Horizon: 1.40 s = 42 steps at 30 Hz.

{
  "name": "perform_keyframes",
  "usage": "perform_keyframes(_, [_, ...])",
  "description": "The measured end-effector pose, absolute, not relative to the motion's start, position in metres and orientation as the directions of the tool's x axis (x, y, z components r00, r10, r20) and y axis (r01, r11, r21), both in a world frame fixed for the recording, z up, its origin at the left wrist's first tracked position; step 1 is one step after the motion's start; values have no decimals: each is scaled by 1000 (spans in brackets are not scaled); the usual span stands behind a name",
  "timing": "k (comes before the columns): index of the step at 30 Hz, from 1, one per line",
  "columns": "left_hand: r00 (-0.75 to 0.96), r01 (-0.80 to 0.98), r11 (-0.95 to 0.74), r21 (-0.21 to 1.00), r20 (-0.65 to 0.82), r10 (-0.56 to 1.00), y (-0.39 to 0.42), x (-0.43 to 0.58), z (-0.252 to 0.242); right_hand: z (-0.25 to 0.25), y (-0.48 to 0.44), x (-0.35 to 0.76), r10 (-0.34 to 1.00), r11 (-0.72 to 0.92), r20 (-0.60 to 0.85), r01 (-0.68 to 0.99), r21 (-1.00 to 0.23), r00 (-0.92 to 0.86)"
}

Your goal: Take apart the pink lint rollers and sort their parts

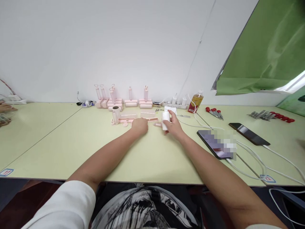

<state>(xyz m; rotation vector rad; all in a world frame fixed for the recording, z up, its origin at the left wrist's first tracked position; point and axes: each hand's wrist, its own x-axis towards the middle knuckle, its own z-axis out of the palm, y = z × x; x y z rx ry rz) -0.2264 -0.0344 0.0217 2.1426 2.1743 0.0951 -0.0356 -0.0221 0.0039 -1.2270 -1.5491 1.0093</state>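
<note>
My right hand [173, 125] is wrapped round a small white bottle [165, 119] that stands upright on the pale green table [71, 143]. My left hand [140, 125] rests knuckles-up on the table with its fingers curled, touching a flat pink part [152, 120]; what it holds, if anything, is hidden. More loose pink parts [126, 119] and a small pink cylinder [115, 115] lie just left of that hand. A tiny pink piece [157, 124] sits between my two hands.
Several assembled pink devices [130, 98] line the wall. A power strip [175, 103] and an oil bottle [195, 101] stand behind. Two phones [215, 144] [249, 133] with white cables lie right, beside red-handled tools [214, 112]. Another person's hand [6, 108] shows far left.
</note>
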Motion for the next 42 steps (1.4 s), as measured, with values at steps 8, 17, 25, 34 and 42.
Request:
perform_keyframes(8, [27,972,-30,231,16,999,-72,-246,47,3,-27,-40,982,173,147,246,-954,-121])
perform_keyframes(17, [-79,897,102,431,-71,994,-58,-252,9,6,-32,-48,983,-44,-43,-3,-999,-181])
perform_keyframes(25, [-212,178,134,975,-95,973,-62,-231,12,14,-58,-74,970,-210,-175,-224,-952,-168])
perform_keyframes(34, [-213,80,57,995,-38,976,-73,-218,18,6,-76,-90,971,-104,-54,-206,-973,-232])
perform_keyframes(42, [-233,-23,86,996,-89,969,-80,-211,24,3,-86,-90,917,-74,-13,-140,-987,-399])
